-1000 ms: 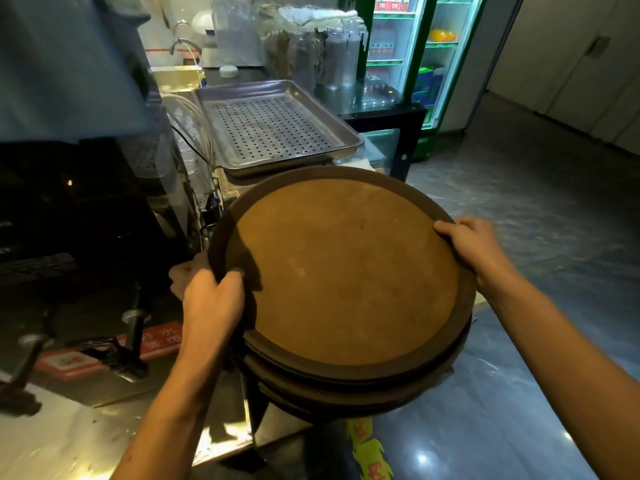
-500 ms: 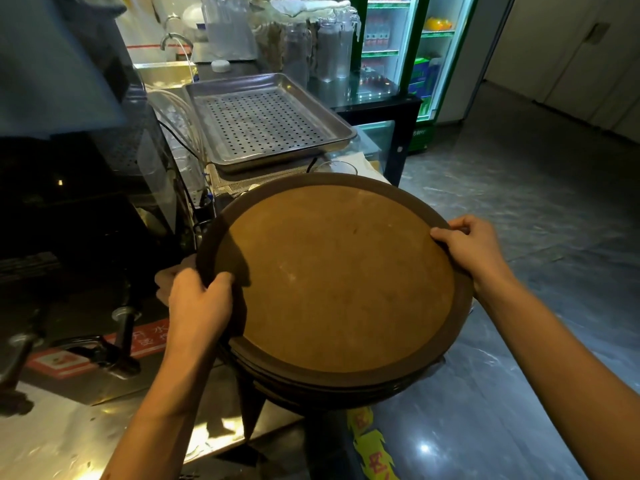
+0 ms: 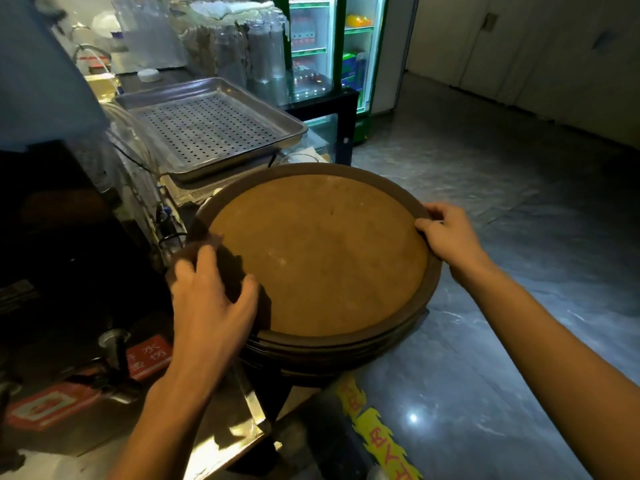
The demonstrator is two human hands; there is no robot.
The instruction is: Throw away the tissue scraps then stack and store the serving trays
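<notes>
Setting stacked serving trays (image 3: 322, 258) at frame centre; right hand (image 3: 450, 233) pinching the rim, left hand (image 3: 211, 299) spread loose. Keeping edges aligned advisable.

Stack of round brown serving trays (image 3: 322, 258), top tray cork-lined, lying level.

You are facing a stack of round trays (image 3: 322, 258) that is filling the counter's corner. Behind it a perforated metal tray (image 3: 207, 128) is closing off the far side, almost touching the stack. A dark machine (image 3: 69, 237) and its tap (image 3: 112, 344) are crowding your left. To your right, bare floor (image 3: 502, 202) is leaving open passage.
</notes>
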